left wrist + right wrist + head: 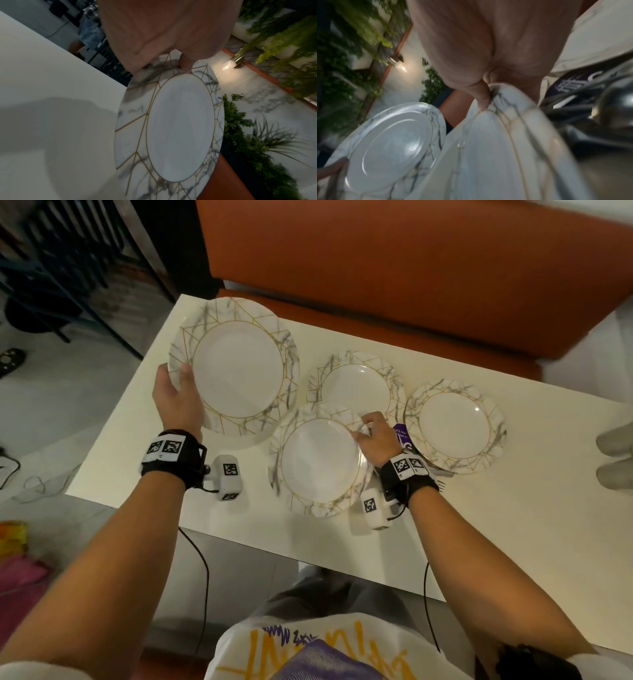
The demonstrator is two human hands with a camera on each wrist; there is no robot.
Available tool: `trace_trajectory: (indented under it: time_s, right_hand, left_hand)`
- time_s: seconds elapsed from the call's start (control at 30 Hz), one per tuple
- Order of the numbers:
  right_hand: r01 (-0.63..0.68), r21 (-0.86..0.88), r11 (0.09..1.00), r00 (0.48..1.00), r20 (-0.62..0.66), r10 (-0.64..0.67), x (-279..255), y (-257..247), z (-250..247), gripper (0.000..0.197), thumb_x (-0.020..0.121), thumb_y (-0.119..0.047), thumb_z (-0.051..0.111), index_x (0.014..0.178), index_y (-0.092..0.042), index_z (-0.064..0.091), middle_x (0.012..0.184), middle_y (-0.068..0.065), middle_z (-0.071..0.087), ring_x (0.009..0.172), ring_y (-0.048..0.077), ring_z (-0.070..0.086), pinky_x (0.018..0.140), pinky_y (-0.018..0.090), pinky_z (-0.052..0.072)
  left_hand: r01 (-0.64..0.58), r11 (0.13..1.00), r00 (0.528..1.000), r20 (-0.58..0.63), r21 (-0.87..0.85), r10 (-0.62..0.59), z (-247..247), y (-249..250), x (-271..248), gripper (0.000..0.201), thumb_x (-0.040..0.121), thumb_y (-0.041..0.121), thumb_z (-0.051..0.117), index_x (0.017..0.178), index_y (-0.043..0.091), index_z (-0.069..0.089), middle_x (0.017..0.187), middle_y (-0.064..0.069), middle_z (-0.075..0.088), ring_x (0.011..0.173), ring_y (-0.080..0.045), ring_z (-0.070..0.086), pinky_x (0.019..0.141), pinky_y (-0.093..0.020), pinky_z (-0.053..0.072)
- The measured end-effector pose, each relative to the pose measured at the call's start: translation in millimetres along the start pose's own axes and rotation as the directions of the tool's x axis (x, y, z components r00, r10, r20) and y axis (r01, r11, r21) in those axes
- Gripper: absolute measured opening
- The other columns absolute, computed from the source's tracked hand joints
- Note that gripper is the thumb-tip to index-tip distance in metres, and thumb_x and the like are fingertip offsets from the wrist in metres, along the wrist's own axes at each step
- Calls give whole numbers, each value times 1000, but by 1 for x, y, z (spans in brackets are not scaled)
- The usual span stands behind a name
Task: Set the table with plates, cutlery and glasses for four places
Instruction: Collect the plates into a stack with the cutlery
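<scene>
Large plate [236, 368] is held clear of the counter [342, 539] by the left grip [178, 398]: thumb [186, 63] pressed on the rim's top, fingers presumably under it, hidden. Rim hold, probably so the plate can be carried level to an open spot on the far-left side.

Near plate [320, 460] is pinched at its rim by the right grip [371, 436], thumb [482, 96] on top, rim tilted up. Likely being lifted or slid off the cluster; its rim overlaps the far plate [356, 388] just beyond the right grip.

Fourth plate [454, 426] lies flat just right of the right grip, not touched.

Under the right wrist, a dark purple packet [404, 440] with what looks like metal cutlery [607, 108] is seen; blurred, type unclear. No glasses in view.

Judgement: plates are bunched centrally, so places are not yet laid out; spreading is in hand.

Beyond the counter: orange bench [411, 268].
</scene>
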State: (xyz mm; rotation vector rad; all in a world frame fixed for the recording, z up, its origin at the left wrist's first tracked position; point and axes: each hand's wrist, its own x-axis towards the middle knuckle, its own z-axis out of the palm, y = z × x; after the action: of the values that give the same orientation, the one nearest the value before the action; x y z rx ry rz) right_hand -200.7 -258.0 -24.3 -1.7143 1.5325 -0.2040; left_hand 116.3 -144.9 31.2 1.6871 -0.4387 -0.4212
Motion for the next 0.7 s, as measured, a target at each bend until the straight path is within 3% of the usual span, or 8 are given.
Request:
trace_trajectory:
  time_s: [0.1, 0.3, 0.47, 0.53, 0.6, 0.63, 0.7]
  right_hand:
    - [14, 54, 998, 994, -107, -8, -2, 3, -29, 32, 101, -19, 52, 133, -14, 49, 112, 9, 63, 91, 22, 58, 76, 27, 42]
    - [53, 160, 986, 962, -273, -7, -3, 10, -89, 31, 104, -21, 49, 134, -16, 53, 115, -3, 54, 99, 16, 51, 85, 24, 38]
    - [21, 350, 936, 957, -279, 83, -1, 15, -93, 33, 101, -27, 50, 133, -26, 51, 125, -6, 56, 113, 20, 57, 99, 38, 49]
    - [-8, 436, 900, 959, -252, 131, -4, 16, -89, 33, 100, -30, 50, 133, -27, 51, 122, -2, 60, 108, 20, 62, 93, 38, 55]
    - [-41, 469, 882, 955, -240, 172, -9, 15, -85, 35, 102, -29, 47, 137, -24, 46, 112, -7, 58, 93, 11, 60, 76, 27, 53]
    - [-62, 469, 881, 954, -232, 190, -10, 16, -82, 38, 104, -28, 46, 141, -22, 42, 112, -5, 57, 91, 11, 59, 75, 26, 50]
    - [-90, 449, 889, 952, -223, 209, -13, 15, -76, 42, 105, -29, 43, 145, -19, 36, 128, 7, 57, 103, 22, 59, 87, 33, 50]
  left_hand:
    - [-54, 998, 998, 47, 38, 52, 18, 7, -2, 22, 104, 33, 50, 111, 15, 61, 102, 8, 67, 91, -2, 64, 82, -20, 55]
    - [-14, 997, 982, 191, 77, -1, 49, 2, -20, 23, 103, 39, 50, 107, 20, 61, 108, -3, 70, 100, -20, 69, 84, -34, 59]
    - [195, 981, 951, 240, 16, -193, 70, -9, -39, 15, 103, 25, 53, 105, 16, 64, 94, 3, 70, 85, -14, 66, 75, -30, 55]
    - [304, 953, 925, 237, 6, -297, 76, -11, -46, 14, 103, 21, 53, 97, 17, 66, 88, 3, 70, 79, -13, 66, 71, -26, 56]
    - [374, 927, 899, 232, 37, -372, 84, -12, -51, 21, 103, 19, 52, 83, 17, 60, 78, 3, 62, 68, -10, 58, 57, -19, 50]
    - [390, 918, 887, 238, 77, -396, 89, -14, -53, 25, 104, 20, 50, 80, 18, 56, 76, 2, 57, 66, -11, 54, 52, -17, 47]
    - [404, 905, 864, 272, 132, -424, 99, -17, -58, 27, 106, 25, 49, 79, 22, 51, 77, 3, 52, 68, -13, 50, 57, -22, 45]
